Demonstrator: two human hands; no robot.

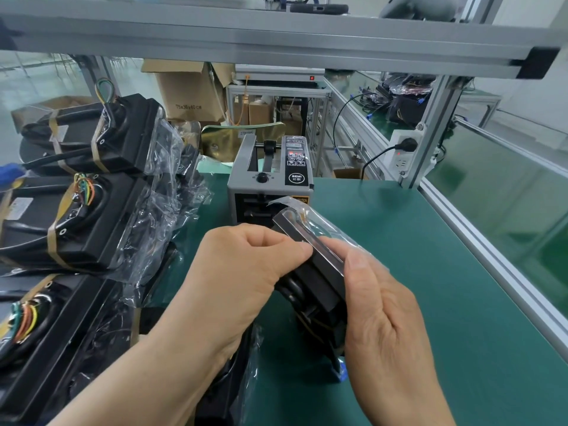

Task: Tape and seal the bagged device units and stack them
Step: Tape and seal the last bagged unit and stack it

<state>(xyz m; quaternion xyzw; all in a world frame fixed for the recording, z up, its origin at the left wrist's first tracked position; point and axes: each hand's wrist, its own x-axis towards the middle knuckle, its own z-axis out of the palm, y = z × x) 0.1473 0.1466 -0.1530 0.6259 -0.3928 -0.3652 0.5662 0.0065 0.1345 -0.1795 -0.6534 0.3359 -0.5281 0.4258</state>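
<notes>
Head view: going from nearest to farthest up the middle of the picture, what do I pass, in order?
bagged unit, gripped by the left hand and the right hand → tape dispenser → cardboard box marked 75x36x40 CM

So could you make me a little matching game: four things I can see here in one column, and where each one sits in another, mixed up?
Things:
1 tape dispenser
2 bagged unit
3 cardboard box
4 socket

Places:
A held between left hand and right hand
B in the background, flaps open
C on the green mat, just beyond the hands
D beside the aluminium post, black plug in it

Pairs: 1-C, 2-A, 3-B, 4-D
</notes>
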